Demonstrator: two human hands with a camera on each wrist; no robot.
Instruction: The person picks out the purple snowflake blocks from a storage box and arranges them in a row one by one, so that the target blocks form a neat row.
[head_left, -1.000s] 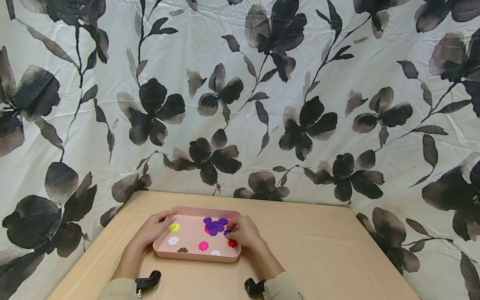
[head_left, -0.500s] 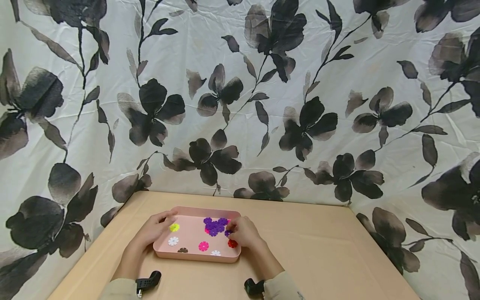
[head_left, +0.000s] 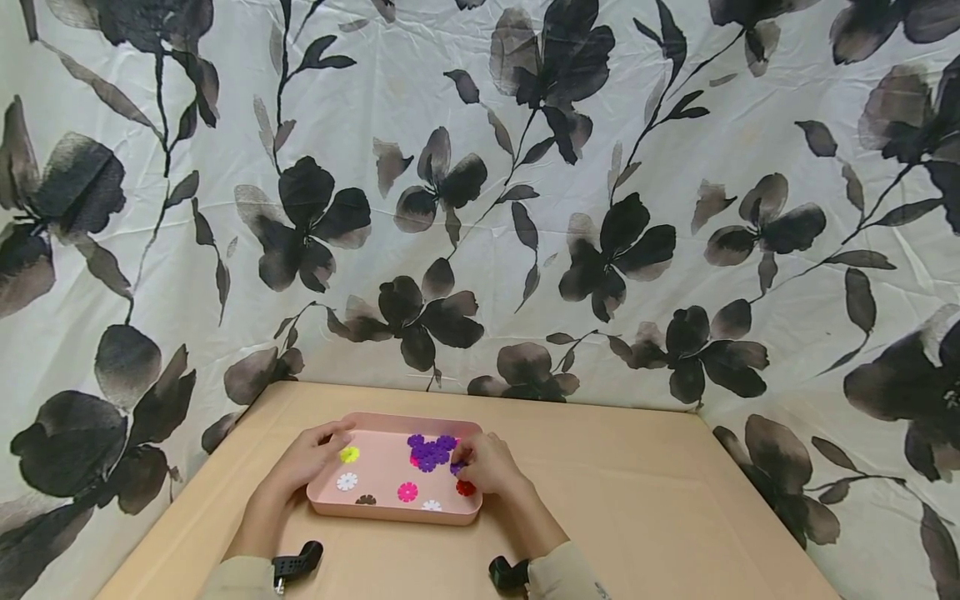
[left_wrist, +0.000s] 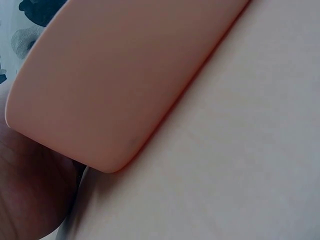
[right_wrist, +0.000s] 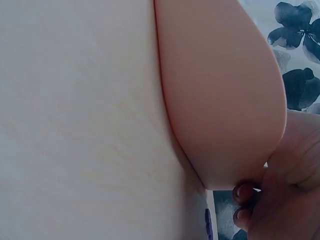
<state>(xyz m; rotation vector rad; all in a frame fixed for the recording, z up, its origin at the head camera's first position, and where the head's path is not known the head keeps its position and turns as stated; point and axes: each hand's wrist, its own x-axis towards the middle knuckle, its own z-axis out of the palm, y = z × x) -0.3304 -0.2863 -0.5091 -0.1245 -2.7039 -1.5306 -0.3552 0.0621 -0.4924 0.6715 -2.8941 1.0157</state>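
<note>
Tan tabletop [head_left: 645,492] — 2 hands [head_left: 311,454] [head_left: 491,463] at pink tray [head_left: 384,468].

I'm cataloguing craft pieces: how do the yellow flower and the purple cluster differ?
The yellow flower lies alone; the purple cluster is several flowers bunched together. The yellow flower is nearer the left hand, the purple cluster nearer the right hand. Both lie in the pink tray.

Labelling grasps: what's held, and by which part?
Can't confirm any hold: left hand is at the left rim of the pink tray, right hand at a purple flower, grip unclear.
</note>
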